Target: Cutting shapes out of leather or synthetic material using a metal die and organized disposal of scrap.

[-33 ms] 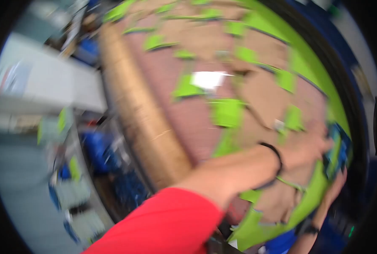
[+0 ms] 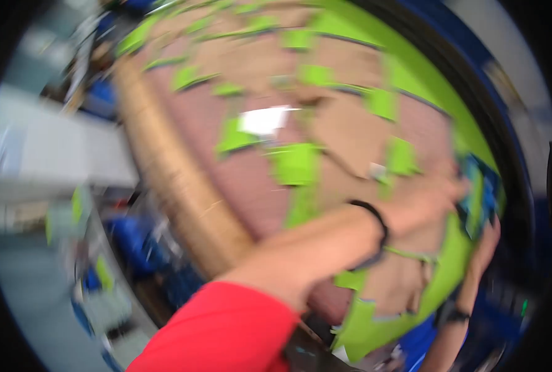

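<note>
The whole view is smeared by motion. My left hand [image 2: 434, 193], at the end of a red-sleeved arm with a black wrist band, reaches across to the right over brown, flat pieces. Its fingertips meet a small dark blue and green bundle [image 2: 481, 195] at the right edge of the work surface; blur hides how the fingers are set. From below, my right hand [image 2: 489, 240], with a dark watch on the wrist, grips the bundle's lower end. Bright green patches [image 2: 294, 163] lie among the brown pieces [image 2: 353, 133] on the surface.
A long brown roll [image 2: 170, 180] runs along the surface's left side. Near the middle lies a bright white patch [image 2: 265, 121]. Left of the roll are a white box-like block [image 2: 53, 139], blue plastic-looking material [image 2: 130, 245] and pale stacked pieces [image 2: 105, 288].
The whole view has shifted, so the surface and roll sit farther left. Both hands stay at the bundle, with no visible change in hold.
</note>
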Demonstrator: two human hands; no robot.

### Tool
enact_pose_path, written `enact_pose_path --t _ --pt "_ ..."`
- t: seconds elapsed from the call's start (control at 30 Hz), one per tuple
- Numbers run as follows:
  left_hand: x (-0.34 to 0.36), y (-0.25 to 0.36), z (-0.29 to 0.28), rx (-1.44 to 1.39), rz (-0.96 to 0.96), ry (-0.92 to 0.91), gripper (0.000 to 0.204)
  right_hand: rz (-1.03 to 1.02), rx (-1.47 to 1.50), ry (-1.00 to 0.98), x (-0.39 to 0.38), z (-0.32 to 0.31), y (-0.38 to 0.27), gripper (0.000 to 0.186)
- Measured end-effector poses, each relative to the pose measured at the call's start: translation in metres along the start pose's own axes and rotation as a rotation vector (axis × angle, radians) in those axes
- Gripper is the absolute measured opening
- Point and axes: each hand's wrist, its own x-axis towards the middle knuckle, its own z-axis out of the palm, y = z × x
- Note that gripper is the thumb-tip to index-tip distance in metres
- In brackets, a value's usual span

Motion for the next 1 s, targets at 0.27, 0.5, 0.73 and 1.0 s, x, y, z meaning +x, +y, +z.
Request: enact_pose_path --t 0.27,0.5,0.73,1.0 --pt "0.027 -0.014 0.014 0.45 0.186 -0.048 0.077 -0.074 -0.075 0.096 -0.017 -0.003 0.0 0.058" --pt "0.022 0.002 0.021 0.344 0.043 -0.12 0.076 -0.012 0.086 0.177 -0.021 -0.025 0.013 0.05" --pt "0.022 0.005 0.014 0.398 -0.041 -0.127 0.066 0.088 0.3 0.547 -0.03 -0.04 0.014 0.024" --pt "0.026 0.005 0.021 0.432 -0.014 -0.155 0.063 0.196 -0.22 0.305 -0.027 -0.019 0.004 0.03"
